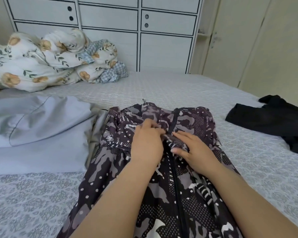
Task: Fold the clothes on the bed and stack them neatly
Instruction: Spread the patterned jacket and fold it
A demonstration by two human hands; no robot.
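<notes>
A dark camouflage-patterned zip jacket (193, 121) lies spread on the bed (179, 86) in front of me, its zipper running down the middle. My left hand (145, 145) pinches the fabric at the left side of the zipper near the chest. My right hand (194, 150) grips the fabric on the right side of the zipper, thumb tucked under a fold. Both hands meet at the zipper line. A black garment (272, 117) lies crumpled at the right side of the bed. A pale blue-grey garment (41, 121) lies spread out at the left.
A bunched floral duvet with a blue checked lining (55, 57) is piled at the far left of the bed. White cabinets with drawers (136, 28) stand behind the bed. A cream door (248, 40) is at the right.
</notes>
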